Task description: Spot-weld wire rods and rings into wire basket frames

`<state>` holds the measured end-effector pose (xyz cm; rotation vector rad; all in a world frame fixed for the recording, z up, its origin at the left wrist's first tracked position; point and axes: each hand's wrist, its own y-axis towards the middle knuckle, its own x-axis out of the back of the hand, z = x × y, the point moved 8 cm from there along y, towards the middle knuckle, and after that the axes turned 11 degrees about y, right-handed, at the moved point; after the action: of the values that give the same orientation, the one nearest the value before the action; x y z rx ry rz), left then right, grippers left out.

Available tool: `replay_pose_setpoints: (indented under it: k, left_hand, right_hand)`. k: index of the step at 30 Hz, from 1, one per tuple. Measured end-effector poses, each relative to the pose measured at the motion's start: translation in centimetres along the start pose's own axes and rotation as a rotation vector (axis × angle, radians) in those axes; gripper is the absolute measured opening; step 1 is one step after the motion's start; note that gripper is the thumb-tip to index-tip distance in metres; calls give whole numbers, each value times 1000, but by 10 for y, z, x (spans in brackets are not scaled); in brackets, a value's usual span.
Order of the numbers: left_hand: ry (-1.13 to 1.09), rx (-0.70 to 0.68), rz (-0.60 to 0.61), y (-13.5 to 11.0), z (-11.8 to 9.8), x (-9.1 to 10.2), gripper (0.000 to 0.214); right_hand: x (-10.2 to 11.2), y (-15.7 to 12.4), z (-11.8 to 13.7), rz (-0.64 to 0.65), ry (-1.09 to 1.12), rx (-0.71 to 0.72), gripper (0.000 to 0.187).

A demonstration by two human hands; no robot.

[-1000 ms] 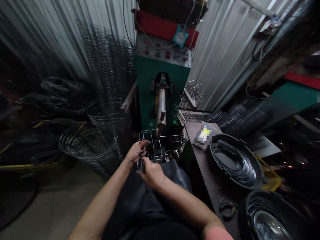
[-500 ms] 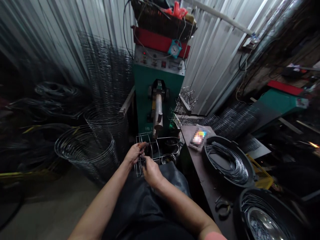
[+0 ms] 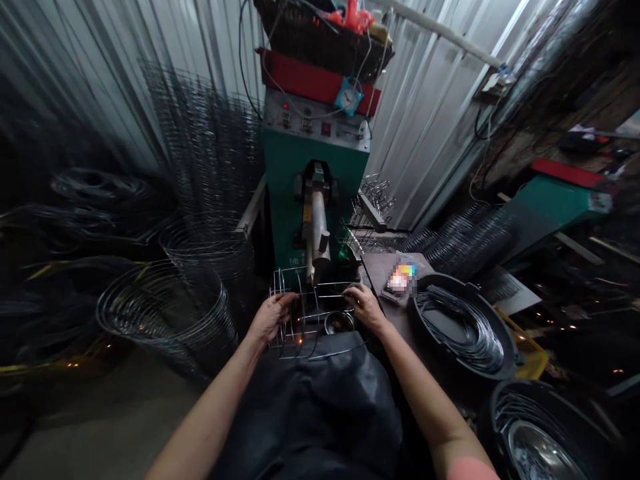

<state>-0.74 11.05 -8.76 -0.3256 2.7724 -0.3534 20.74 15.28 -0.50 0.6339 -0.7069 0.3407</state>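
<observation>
A wire frame [image 3: 300,357] of thin metal rods lies across the front of my dark apron [image 3: 320,407], below the electrode arm [image 3: 319,227] of a green spot welder [image 3: 285,160]. My left hand [image 3: 273,317] is closed around its left part, where several bent wires stand close together. At the right end my right hand [image 3: 365,307] pinches the frame's wire between thumb and fingers. Small orange sparks glow between the hands, under the electrode tip. A round metal bowl [image 3: 339,323] is partly hidden behind the frame.
Tall wire baskets [image 3: 165,300] are stacked at the left. On the right, a bench [image 3: 373,263] carries a blurred phone-like item [image 3: 401,277] and a black tub [image 3: 463,327] of cut wires. Another tub [image 3: 545,433] holds wires and a metal bowl. A teal clock [image 3: 349,97] hangs on the welder.
My right hand has moved right, away from my left hand, to the frame's right end. Sparks have appeared below the electrode. My left hand stays on the frame's left part.
</observation>
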Motion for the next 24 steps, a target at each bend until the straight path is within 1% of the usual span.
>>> replay_pose_setpoints:
  k: [3, 6, 9, 12, 14, 18, 24]
  left_hand:
    - [1, 3, -28, 0, 2, 5, 37]
    - [13, 12, -70, 0, 2, 9, 34]
    - [11, 17, -99, 3, 0, 10, 32]
    - [-7, 3, -110, 8, -2, 8, 32]
    - [-7, -2, -106, 10, -1, 6, 32]
    - [8, 19, -89, 9, 3, 4, 30]
    - [-14, 27, -102, 5, 0, 1, 32]
  right_hand:
    - [-3, 4, -12, -71, 87, 42, 14]
    - [-8, 11, -13, -104, 113, 67, 12]
    - [-12, 21, -9, -89, 100, 79, 12]
    - [-18, 25, -5, -38, 81, 93, 12]
    - [-21, 23, -4, -27, 78, 101, 12]
    - [-24, 17, -8, -46, 74, 95, 12]
    - [-23, 17, -12, -6, 99, 97, 10]
